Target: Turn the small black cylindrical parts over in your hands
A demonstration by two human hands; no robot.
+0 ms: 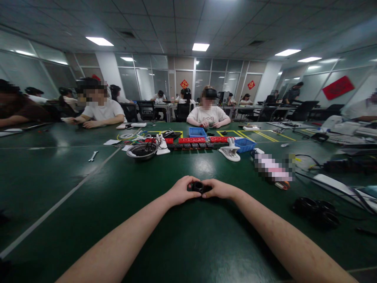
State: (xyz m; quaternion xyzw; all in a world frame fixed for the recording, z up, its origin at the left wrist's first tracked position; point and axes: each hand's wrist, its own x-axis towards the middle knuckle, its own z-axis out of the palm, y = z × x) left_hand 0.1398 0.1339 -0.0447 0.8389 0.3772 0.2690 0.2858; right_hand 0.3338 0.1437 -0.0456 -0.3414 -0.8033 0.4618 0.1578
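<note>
A small black ring-shaped part [198,186] with a round opening on top is between my two hands, low over the green table [188,239]. My left hand [182,190] is closed on its left side, thumb in front and fingers behind. My right hand [218,189] pinches the dark right side of the same part, its thumb almost meeting the left thumb. The fingers partly cover the part, so its full shape is hidden. Several similar black ring-shaped parts [306,205] lie on the table to the right of my right forearm.
Ahead are a round dark bowl [143,152], a white clip-shaped stand [230,150], a blue bin [245,145] and red trays [192,140]. A wrench [93,156] lies to the left. Cables and a white device [338,188] are at right. A person [208,112] sits opposite.
</note>
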